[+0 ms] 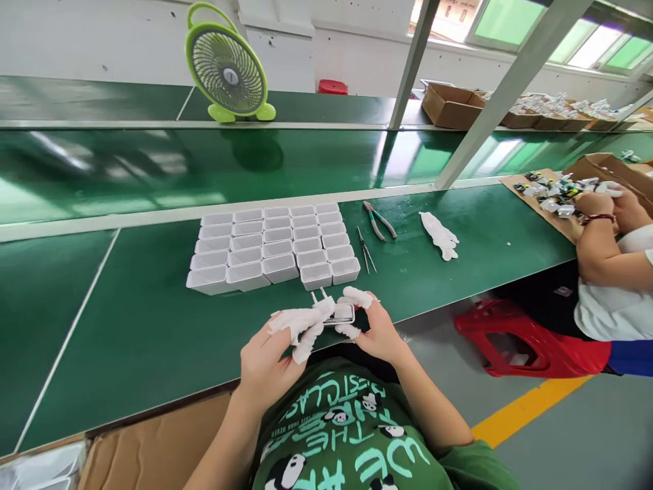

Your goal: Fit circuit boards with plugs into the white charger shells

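Observation:
My left hand [278,347], with white covers on its fingers, pinches a white plug piece [326,306] whose two metal pins point up and away. My right hand [377,327], its fingertips covered too, grips a small white plastic housing [347,314] from the right. Plug piece and housing meet between my hands above the table's front edge; whether they are joined, I cannot tell. Just beyond stand rows of open white plastic cases [278,269]. To their right lie tweezers [365,252] and green-handled cutting pliers [378,221].
A white glove [439,235] lies right of the pliers on the green table [153,340]. A co-worker's hands [607,204] work over small parts on cardboard at far right. A green fan [229,71] stands on the back shelf. A red stool [530,340] is beside the table.

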{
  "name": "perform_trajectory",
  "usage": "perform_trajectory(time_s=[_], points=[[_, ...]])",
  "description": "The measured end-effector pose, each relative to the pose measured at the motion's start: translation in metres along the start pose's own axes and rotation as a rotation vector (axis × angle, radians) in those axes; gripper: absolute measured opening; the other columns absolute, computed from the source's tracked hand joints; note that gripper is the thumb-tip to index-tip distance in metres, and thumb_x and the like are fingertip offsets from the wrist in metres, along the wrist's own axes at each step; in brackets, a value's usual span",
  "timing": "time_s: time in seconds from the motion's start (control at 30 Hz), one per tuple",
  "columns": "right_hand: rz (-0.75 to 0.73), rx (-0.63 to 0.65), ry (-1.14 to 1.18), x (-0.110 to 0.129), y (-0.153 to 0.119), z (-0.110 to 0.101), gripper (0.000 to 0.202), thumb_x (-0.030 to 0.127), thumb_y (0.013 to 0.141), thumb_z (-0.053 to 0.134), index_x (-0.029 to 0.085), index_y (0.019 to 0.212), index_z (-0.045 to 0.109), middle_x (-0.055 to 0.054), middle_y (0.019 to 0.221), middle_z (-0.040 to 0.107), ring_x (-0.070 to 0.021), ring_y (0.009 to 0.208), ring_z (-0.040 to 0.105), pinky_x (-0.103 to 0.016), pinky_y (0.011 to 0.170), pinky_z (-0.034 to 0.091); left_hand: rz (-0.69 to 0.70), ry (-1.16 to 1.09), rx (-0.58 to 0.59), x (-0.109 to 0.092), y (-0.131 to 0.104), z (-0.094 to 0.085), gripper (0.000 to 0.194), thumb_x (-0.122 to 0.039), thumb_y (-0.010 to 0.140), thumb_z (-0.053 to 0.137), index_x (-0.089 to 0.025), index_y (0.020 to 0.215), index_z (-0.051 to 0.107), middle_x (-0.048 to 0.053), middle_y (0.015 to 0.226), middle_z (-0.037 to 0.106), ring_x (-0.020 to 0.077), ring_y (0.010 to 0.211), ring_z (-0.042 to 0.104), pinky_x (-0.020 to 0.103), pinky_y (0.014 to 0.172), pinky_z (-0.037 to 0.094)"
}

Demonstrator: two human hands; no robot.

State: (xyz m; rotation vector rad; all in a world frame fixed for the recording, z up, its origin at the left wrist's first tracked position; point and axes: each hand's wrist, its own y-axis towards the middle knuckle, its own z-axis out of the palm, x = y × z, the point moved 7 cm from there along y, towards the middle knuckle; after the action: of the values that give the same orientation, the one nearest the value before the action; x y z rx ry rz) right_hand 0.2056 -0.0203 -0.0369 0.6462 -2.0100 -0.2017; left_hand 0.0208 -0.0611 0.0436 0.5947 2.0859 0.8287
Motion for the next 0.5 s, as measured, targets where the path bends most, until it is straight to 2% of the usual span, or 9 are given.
perform_trajectory(time_s=[0.1, 0.17, 0.23, 0.33, 0.4, 0.5], points=[[0.006, -0.001, 0.001, -0.003, -0.002, 0.001, 0.057, 0.03, 0.092, 0.07, 0.022, 0.144, 0.048, -0.012, 0.126, 0.071, -0.0262, 0.117, 0.067, -0.042, 0.101, 0.056, -0.027, -0.151, 0.151, 0.011, 0.015, 0.009, 0.022, -0.006, 0.09, 0.062, -0.024, 0.097, 0.073, 0.003, 0.089, 0.078, 0.0157, 0.079, 0.071, 0.027, 0.072, 0.058], [0.01, -0.007, -0.005, -0.005, -0.003, 0.0, 0.056, 0.031, 0.092, 0.071, 0.022, 0.142, 0.049, -0.013, 0.128, 0.071, -0.0267, 0.119, 0.068, -0.042, 0.102, 0.056, -0.134, -0.274, 0.247, 0.024, 0.024, 0.018, 0.017, -0.011, 0.09, 0.063, -0.022, 0.095, 0.075, 0.003, 0.084, 0.076, 0.015, 0.073, 0.067, 0.025, 0.066, 0.055], [0.011, -0.013, -0.013, -0.003, -0.002, -0.001, 0.055, 0.032, 0.091, 0.073, 0.023, 0.141, 0.051, -0.013, 0.128, 0.071, -0.0273, 0.118, 0.07, -0.042, 0.101, 0.057, -0.287, -0.342, 0.288, 0.038, 0.03, 0.028, 0.015, -0.015, 0.09, 0.063, -0.021, 0.095, 0.076, 0.003, 0.079, 0.072, 0.0145, 0.068, 0.063, 0.025, 0.063, 0.053], [0.016, -0.015, -0.024, 0.001, 0.0, -0.004, 0.053, 0.028, 0.09, 0.074, 0.023, 0.138, 0.053, -0.012, 0.122, 0.074, -0.0272, 0.111, 0.073, -0.04, 0.095, 0.061, -0.452, -0.339, 0.271, 0.052, 0.031, 0.037, 0.016, -0.019, 0.091, 0.063, -0.021, 0.097, 0.078, 0.002, 0.075, 0.068, 0.0141, 0.064, 0.061, 0.025, 0.061, 0.052], [-0.008, 0.0, -0.013, 0.005, 0.002, -0.005, 0.053, 0.023, 0.089, 0.073, 0.025, 0.139, 0.054, -0.011, 0.121, 0.074, -0.0271, 0.111, 0.073, -0.04, 0.094, 0.062, -0.464, -0.296, 0.228, 0.054, 0.028, 0.038, 0.016, -0.02, 0.091, 0.064, -0.021, 0.097, 0.078, 0.001, 0.072, 0.068, 0.0142, 0.064, 0.061, 0.025, 0.061, 0.051], [-0.133, 0.025, -0.005, 0.014, 0.001, -0.005, 0.048, 0.022, 0.093, 0.068, 0.024, 0.139, 0.057, -0.014, 0.129, 0.071, -0.0271, 0.12, 0.069, -0.041, 0.098, 0.061, -0.425, -0.241, 0.119, 0.053, 0.019, 0.035, 0.021, -0.017, 0.09, 0.067, -0.023, 0.106, 0.078, 0.001, 0.076, 0.07, 0.0143, 0.068, 0.063, 0.025, 0.064, 0.052]])
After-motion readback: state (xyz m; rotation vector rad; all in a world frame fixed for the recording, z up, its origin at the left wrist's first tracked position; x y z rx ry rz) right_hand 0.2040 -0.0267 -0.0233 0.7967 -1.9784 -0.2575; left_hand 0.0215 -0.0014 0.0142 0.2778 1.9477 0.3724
